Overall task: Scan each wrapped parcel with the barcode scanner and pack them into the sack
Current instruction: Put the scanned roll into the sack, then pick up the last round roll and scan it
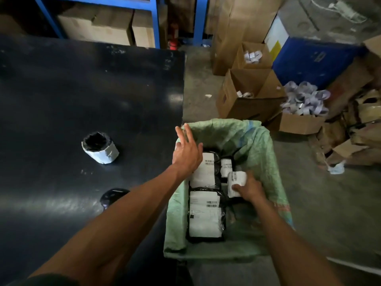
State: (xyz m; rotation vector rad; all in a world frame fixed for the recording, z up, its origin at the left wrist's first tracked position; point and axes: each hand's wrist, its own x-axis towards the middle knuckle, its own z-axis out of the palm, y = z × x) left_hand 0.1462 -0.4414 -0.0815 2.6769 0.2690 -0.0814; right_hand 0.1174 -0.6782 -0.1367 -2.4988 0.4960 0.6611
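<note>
Gripping small parcel (236, 183) in sack (259, 145): right hand (250, 187) | left hand (186, 153) fingers spread, empty | scanner unseen

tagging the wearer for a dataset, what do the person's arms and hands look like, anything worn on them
Both forearms are bare up to the elbows, with no long sleeves in view. The left hand and right hand wear no gloves, and no watch, ring or wristband shows. A strip of dark fabric, possibly a short sleeve or shirt edge, sits at the bottom left corner by the left upper arm.
</note>
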